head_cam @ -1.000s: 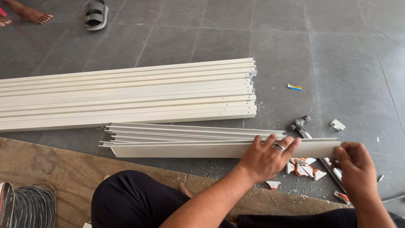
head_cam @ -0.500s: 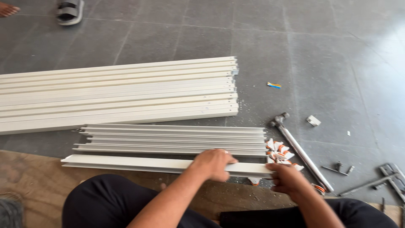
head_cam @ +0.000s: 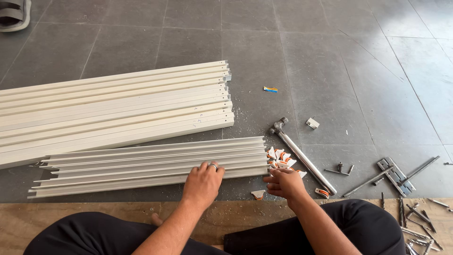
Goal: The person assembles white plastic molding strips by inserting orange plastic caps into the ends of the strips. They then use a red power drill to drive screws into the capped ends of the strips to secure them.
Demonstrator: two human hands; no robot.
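Observation:
My left hand (head_cam: 203,183) lies palm down on the nearest of the short cream metal strips (head_cam: 141,165), a ring on one finger, fingers spread and gripping nothing. The strips lie side by side on the grey floor, ends flush at the right. My right hand (head_cam: 283,182) hovers at those ends, fingertips curled over a small heap of white and orange plastic pieces (head_cam: 280,158). I cannot see whether a piece is pinched in it. One more plastic piece (head_cam: 258,194) lies between my hands.
A larger stack of long cream metal sections (head_cam: 113,111) lies beyond the strips. A hammer (head_cam: 302,155) rests to the right of the heap. Screws, rods and a metal bracket (head_cam: 391,174) are scattered at right. I sit on a plywood board (head_cam: 94,215). A sandal (head_cam: 14,14) lies far left.
The strip I was handling has been laid down against the other short strips. My left hand now rests flat on it, and my right hand has moved to the plastic pieces.

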